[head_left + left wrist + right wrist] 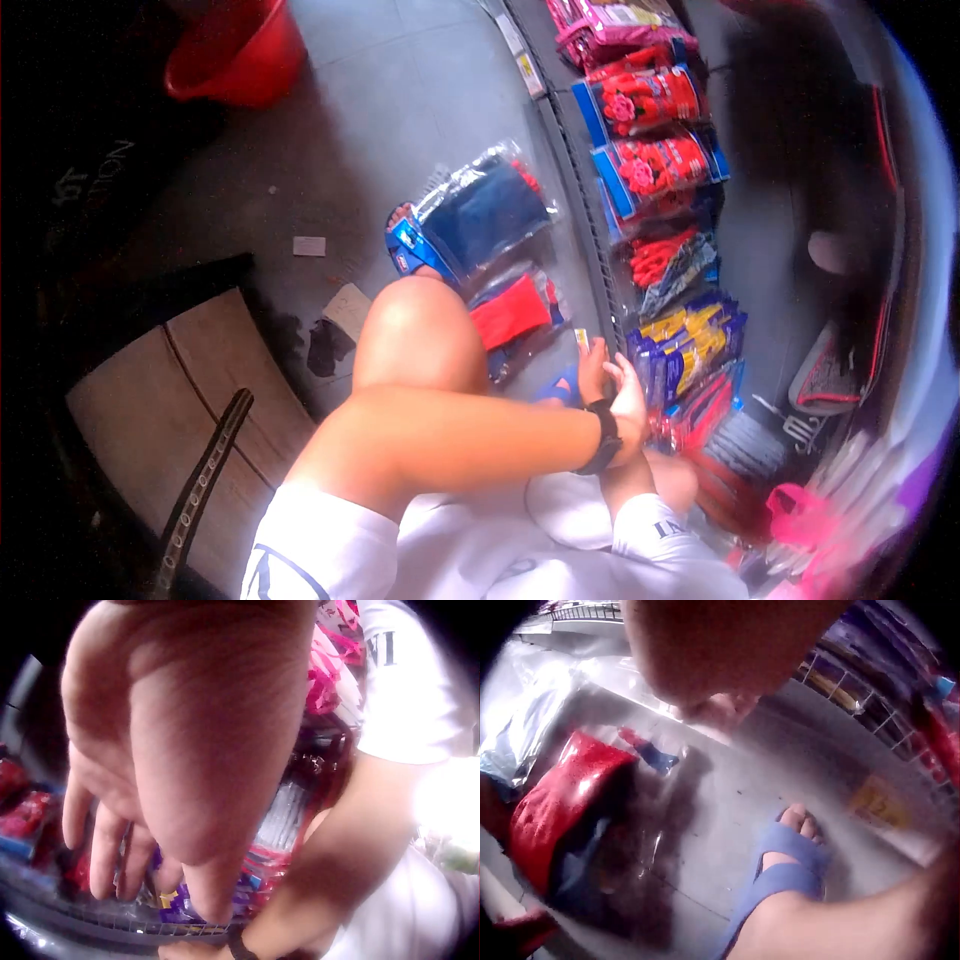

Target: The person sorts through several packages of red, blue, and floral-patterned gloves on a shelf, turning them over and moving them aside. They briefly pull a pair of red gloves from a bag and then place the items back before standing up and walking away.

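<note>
My left hand [628, 400] crosses over my right wrist area in the head view, its palm turned partly up. In the left wrist view the left hand [172, 750] has its fingers loosely extended, holding nothing. Beside it, my right hand [594, 372] hangs with fingers extended and no visible object; the right wrist view shows it [720, 660] close up, the fingers partly hidden. Nearest on the floor lie a clear pack with red cloth [515, 312] and a larger pack with dark blue cloth [487, 217]. Packs with yellow and purple [690, 345] stand right of the hands.
A low wire-edged shelf [590, 190] bears a row of red-flowered packs [655, 165]. My feet in blue sandals [408, 247] are by the floor packs. A red basin [240, 60] stands at upper left, cardboard [190, 370] at left. Pink plastic [795, 515] lies at lower right.
</note>
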`<action>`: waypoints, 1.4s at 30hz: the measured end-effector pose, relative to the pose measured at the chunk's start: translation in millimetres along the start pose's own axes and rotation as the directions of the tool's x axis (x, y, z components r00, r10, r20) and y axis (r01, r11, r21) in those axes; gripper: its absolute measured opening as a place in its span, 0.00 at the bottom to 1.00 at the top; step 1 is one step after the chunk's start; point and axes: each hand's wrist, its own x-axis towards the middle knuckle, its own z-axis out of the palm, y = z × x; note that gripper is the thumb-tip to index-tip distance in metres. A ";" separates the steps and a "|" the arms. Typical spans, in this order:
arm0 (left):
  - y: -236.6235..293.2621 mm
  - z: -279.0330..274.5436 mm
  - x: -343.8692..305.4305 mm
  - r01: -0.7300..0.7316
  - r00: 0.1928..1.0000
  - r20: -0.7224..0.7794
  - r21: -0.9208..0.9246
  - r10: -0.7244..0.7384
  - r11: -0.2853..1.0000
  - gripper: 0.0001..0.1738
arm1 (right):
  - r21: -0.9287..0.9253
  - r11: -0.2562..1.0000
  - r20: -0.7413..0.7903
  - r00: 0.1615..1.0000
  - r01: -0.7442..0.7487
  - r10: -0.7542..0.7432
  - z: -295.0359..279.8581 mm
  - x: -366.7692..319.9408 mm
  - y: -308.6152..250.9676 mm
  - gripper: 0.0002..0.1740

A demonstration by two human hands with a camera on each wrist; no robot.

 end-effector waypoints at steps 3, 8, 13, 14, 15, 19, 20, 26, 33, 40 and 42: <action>1.2 1.8 -8.2 -0.084 0.995 0.071 0.130 0.075 0.988 0.21 | 0.087 0.982 -0.051 0.985 0.170 -0.166 -8.4 21.9 21.2 0.26; 2.2 -4.3 -14.2 -0.199 0.974 0.158 0.270 0.160 0.942 0.21 | -0.724 0.294 0.361 0.706 0.624 -0.609 -91.5 317.7 81.9 0.21; 18.8 -1.2 9.4 -0.145 0.969 0.236 0.298 0.075 0.944 0.37 | -0.597 0.430 0.448 0.726 0.678 -0.523 -105.8 328.5 72.5 0.17; 21.6 -1.2 15.7 -0.114 0.973 0.224 0.299 0.046 0.947 0.37 | -0.585 0.448 0.451 0.731 0.676 -0.513 -112.8 342.4 75.5 0.16; 19.9 -2.8 14.0 -0.083 0.977 0.212 0.302 0.018 0.950 0.37 | -0.574 0.435 0.470 0.714 0.694 -0.518 -114.0 339.2 74.1 0.16; 18.7 -5.2 8.8 -0.034 0.991 0.135 0.181 0.010 0.983 0.38 | -0.652 0.337 0.506 0.721 0.679 -0.473 -108.1 322.8 73.2 0.15; 23.7 -3.8 13.6 -0.013 0.992 0.128 0.171 -0.009 0.985 0.37 | -0.730 0.161 0.518 0.692 0.664 -0.503 -106.1 311.1 67.2 0.16; 26.1 0.9 20.5 0.002 0.998 0.057 0.120 -0.009 0.993 0.36 | -0.856 -0.172 0.466 0.586 0.487 -0.663 -99.8 254.0 52.9 0.16; 24.1 3.1 12.3 -0.013 1.000 0.023 0.070 0.011 0.997 0.33 | -0.900 -0.138 0.364 0.539 0.413 -0.760 -114.0 214.0 74.5 0.13; 24.5 1.1 11.6 -0.032 0.999 -0.001 0.051 0.032 0.998 0.31 | -0.894 -0.049 0.303 0.520 0.445 -0.799 -123.9 180.3 78.5 0.12; 25.1 0.7 10.8 -0.036 0.999 -0.005 0.040 0.036 0.999 0.30 | -0.892 -0.055 0.300 0.496 0.449 -0.815 -118.9 177.8 73.5 0.12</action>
